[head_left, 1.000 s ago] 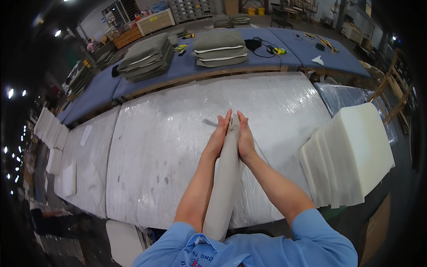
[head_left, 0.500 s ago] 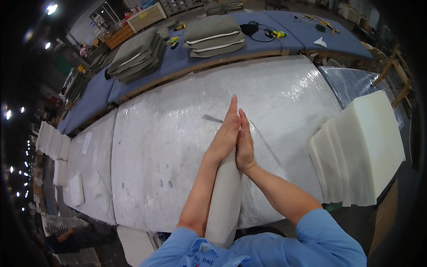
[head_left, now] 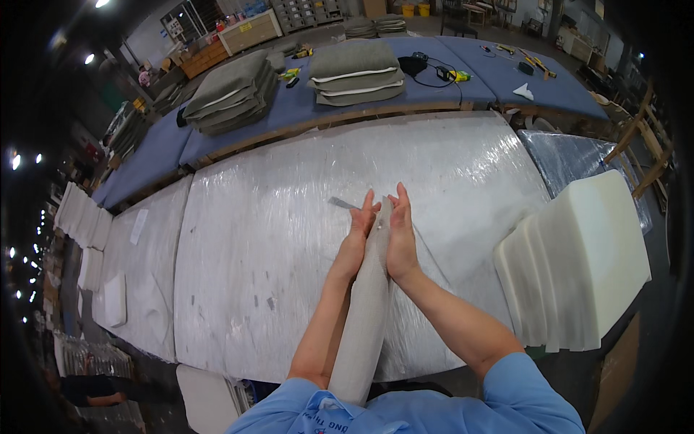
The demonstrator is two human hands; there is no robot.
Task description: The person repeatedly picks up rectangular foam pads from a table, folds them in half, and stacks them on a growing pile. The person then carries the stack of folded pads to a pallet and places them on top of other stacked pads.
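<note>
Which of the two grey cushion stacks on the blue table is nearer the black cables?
The right-hand grey stack, right beside the black cables; the left stack lies farther off.

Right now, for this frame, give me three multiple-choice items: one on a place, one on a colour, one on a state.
1. Where does the stack of white foam slabs lie?
A. at the person's right
B. on the blue tables
C. under the forearms

2. What colour covers the far tables?
A. red
B. blue
C. yellow

3. How do the left hand and right hand meet the long grey fabric piece?
A. both lifted clear of it
B. only one touches it
C. pressed flat against its two sides

Key: 1 A, the slabs sit beside the right forearm. 2 B, blue cloth shows under the grey cushions. 3 C, both palms flank its far end.
</note>
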